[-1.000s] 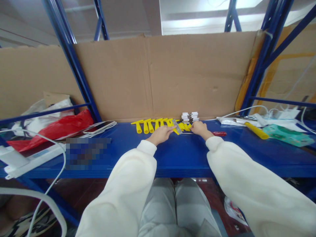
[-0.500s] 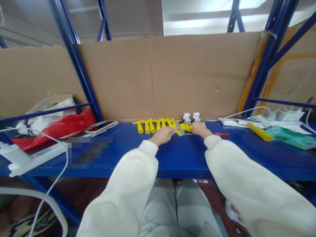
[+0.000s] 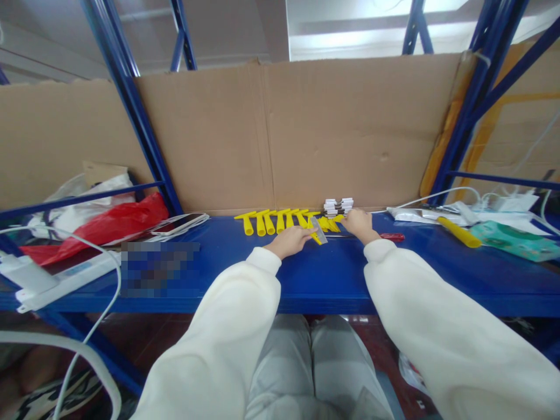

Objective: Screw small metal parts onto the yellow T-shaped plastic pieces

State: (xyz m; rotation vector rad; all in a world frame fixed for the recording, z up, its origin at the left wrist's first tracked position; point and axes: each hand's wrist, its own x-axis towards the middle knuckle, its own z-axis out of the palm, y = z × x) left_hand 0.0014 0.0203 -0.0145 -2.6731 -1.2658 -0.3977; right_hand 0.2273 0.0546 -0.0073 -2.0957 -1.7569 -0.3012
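My left hand [image 3: 294, 241] is closed on a scraper with a flat silvery blade [image 3: 319, 231] and a yellow part below it, held tilted just over the blue shelf. My right hand [image 3: 360, 224] has its fingers pinched at a small yellow piece [image 3: 338, 219], at the edge of a pile of yellow pieces [image 3: 328, 226]. Left of that pile stretches a row of several yellow handles [image 3: 268, 223] with wide tops. Below my right hand lies a screwdriver with a red handle [image 3: 394, 237], its shaft partly hidden.
White stacked pieces [image 3: 338, 207] stand behind the pile, against the cardboard panel [image 3: 332, 128]. On the right of the blue shelf [image 3: 324, 280] are a yellow tool [image 3: 459, 232], a green packet [image 3: 518, 240] and cables. A phone [image 3: 180, 224], red bag [image 3: 131, 219] and power strip [image 3: 70, 280] lie left.
My right hand has drawn slightly up and right from the pile, and a yellow piece now shows at its fingertips. My left hand with the scraper has hardly moved.
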